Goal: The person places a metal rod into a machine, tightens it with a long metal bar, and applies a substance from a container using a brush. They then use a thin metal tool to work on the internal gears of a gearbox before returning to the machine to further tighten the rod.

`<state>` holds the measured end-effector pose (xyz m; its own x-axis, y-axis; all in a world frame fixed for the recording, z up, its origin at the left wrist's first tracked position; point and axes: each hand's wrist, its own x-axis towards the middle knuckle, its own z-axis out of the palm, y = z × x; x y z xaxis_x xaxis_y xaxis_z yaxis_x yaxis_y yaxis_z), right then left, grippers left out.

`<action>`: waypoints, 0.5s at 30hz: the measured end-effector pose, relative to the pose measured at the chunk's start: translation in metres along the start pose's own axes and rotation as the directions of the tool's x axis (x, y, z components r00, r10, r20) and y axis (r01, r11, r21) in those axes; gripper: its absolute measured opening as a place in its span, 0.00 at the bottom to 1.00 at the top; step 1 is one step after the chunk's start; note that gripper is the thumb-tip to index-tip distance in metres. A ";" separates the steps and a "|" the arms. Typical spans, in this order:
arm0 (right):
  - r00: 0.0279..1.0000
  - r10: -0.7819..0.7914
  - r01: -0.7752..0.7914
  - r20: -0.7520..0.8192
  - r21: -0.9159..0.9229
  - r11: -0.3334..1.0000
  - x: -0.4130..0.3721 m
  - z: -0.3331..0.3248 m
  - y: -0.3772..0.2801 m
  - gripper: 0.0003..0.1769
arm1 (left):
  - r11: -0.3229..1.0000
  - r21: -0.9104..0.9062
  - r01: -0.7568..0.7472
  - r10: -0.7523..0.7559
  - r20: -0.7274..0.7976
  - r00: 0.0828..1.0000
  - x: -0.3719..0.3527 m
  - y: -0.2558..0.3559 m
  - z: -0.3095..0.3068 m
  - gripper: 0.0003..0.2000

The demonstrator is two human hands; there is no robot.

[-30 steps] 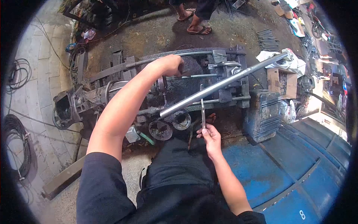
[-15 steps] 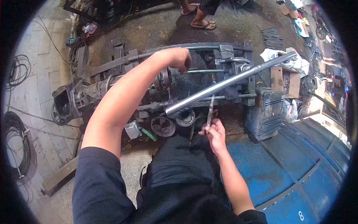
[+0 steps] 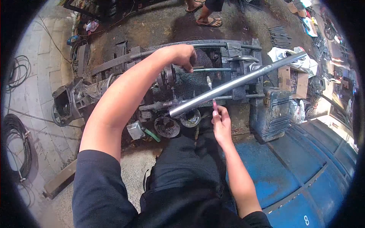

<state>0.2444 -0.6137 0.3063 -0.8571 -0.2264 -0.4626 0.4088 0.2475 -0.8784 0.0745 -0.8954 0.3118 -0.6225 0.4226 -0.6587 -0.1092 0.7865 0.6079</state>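
Note:
My left hand (image 3: 185,57) reaches over the far side of a dark, grimy machine (image 3: 234,55). Its fingers curl down beside the end of a thin horizontal rod (image 3: 216,70), and I cannot tell what they grip. Low on the near side, my right hand (image 3: 222,121) is closed around a slender tool (image 3: 209,82) with a reddish handle and a pale metal tip. The tool points away from me and passes beneath a long, shiny round steel bar (image 3: 237,82), which lies slanted across the machine.
Two dark round cups (image 3: 167,127) sit at the machine's near edge, beside a pale box-shaped piece (image 3: 135,131) and a green handle (image 3: 152,135). A ribbed metal canister (image 3: 278,114) stands right. Several dark rods (image 3: 279,37) lie on the floor near a person's sandalled foot (image 3: 209,22).
My right hand has moved slightly away from me, pushing the slender tool's tip farther beyond the steel bar. The left hand stays nearly in place.

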 end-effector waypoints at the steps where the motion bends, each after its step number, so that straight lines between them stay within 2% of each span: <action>1: 1.000 0.000 0.000 0.001 0.000 1.000 0.003 0.000 0.000 0.14 | 1.000 -0.001 0.001 -0.001 0.000 1.000 0.002 -0.002 0.001 0.15; 3: 0.990 0.122 -0.126 0.067 0.059 0.990 0.007 0.001 -0.001 0.12 | 0.998 0.046 -0.038 0.038 -0.005 0.999 0.004 -0.005 0.002 0.15; 4: 0.990 0.123 -0.127 0.069 0.059 0.990 0.010 0.003 0.000 0.12 | 0.998 0.045 -0.036 0.036 -0.006 0.999 0.004 -0.005 0.002 0.15; 6: 1.000 -0.006 0.006 0.025 -0.013 1.000 0.018 0.011 0.004 0.12 | 0.999 0.019 -0.039 0.039 -0.007 0.999 0.004 -0.006 0.002 0.15; 10: 0.998 0.056 -0.054 0.038 -0.031 0.998 0.031 0.016 0.013 0.11 | 0.998 -0.039 -0.054 0.053 -0.022 0.998 0.004 -0.009 0.004 0.14; 12: 0.998 0.048 -0.053 0.052 0.107 0.993 0.033 0.021 0.010 0.10 | 0.997 -0.083 -0.004 0.005 0.011 1.000 0.005 -0.009 0.004 0.12; 13: 0.997 0.049 -0.054 0.052 0.107 0.993 0.035 0.023 0.010 0.10 | 0.996 -0.084 -0.004 0.005 0.012 1.000 0.005 -0.009 0.004 0.12; 15: 0.997 0.069 -0.077 0.044 0.207 0.975 0.036 0.025 0.011 0.10 | 0.999 -0.028 -0.027 0.027 -0.017 1.000 0.005 -0.008 0.003 0.12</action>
<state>0.2256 -0.6425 0.2772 -0.8123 -0.2499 -0.5270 0.5292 0.0641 -0.8461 0.0752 -0.8984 0.3023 -0.6383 0.4356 -0.6346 -0.1137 0.7620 0.6375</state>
